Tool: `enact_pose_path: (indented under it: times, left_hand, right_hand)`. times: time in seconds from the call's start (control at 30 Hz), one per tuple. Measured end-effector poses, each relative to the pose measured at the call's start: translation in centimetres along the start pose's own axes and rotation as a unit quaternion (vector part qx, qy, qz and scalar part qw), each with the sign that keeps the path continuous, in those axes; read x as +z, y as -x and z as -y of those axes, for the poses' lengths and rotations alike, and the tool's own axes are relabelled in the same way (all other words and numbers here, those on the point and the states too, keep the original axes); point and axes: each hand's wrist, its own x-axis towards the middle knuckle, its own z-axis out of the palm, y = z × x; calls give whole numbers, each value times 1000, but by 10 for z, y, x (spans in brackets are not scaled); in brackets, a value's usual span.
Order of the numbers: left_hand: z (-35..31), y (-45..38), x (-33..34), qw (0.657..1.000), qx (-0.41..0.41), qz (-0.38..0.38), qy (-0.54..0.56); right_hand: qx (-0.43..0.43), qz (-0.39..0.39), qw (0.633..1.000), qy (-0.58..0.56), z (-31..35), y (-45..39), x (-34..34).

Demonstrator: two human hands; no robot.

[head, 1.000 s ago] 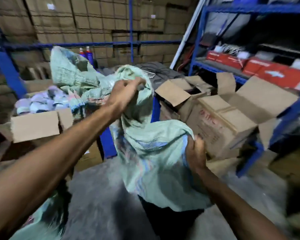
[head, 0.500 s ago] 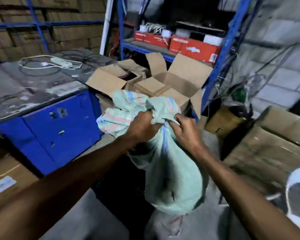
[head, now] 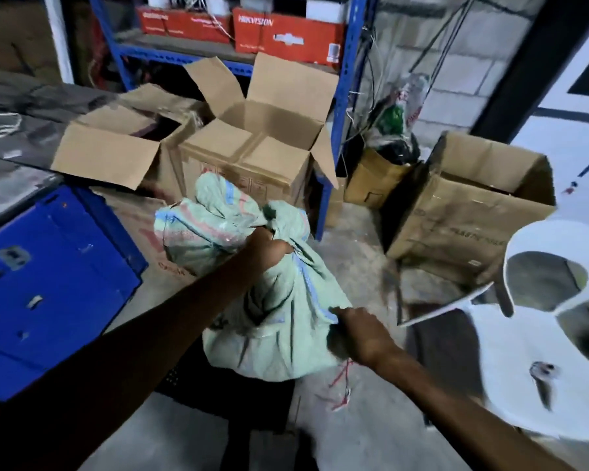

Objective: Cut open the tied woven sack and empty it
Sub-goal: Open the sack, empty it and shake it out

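— Left hand (head: 269, 248) of yours is clenched round the bunched neck of the woven sack (head: 279, 321); your right hand (head: 361, 334) is closed on its lower side.

— Where is the sack hanging?

— In mid-air in front of you, above a dark crate (head: 191, 375) on the floor, just before the open cardboard boxes (head: 252, 147).

— How will it handle?

— Soft and limp, I judge; the cloth creases and sags, so it looks light, perhaps nearly empty. Grip gathered folds, since flat weave may slip.

— And the count?

— One sack, two hands, one white plastic chair (head: 531, 355), four open cardboard boxes in view. No knife shows.
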Motion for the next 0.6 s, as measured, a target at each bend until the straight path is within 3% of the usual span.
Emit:
enact_pose_path:
  times: [0.17,0.3,0.43,0.53,0.6]
  left_hand:
    - [35,-19,-34,999,33,26,-18]
    - [85,-30,-58,999,31,28,-25]
    - [144,-42,-72,996,-86,8,-7]
    - [168,-43,-69,986,-161,29,30]
    - [182,-41,-56,973,-216,83,24]
  right_hand:
    - [73,-173,966,-178,-7,-17,-12]
    - [73,-234,920,-306,29,-29,-18]
    - [69,-279,891,-352,37,-38,-35]
    - [38,-258,910,-324,58,-42,-41]
    - [1,-254,921,-295,77,-42,-45]
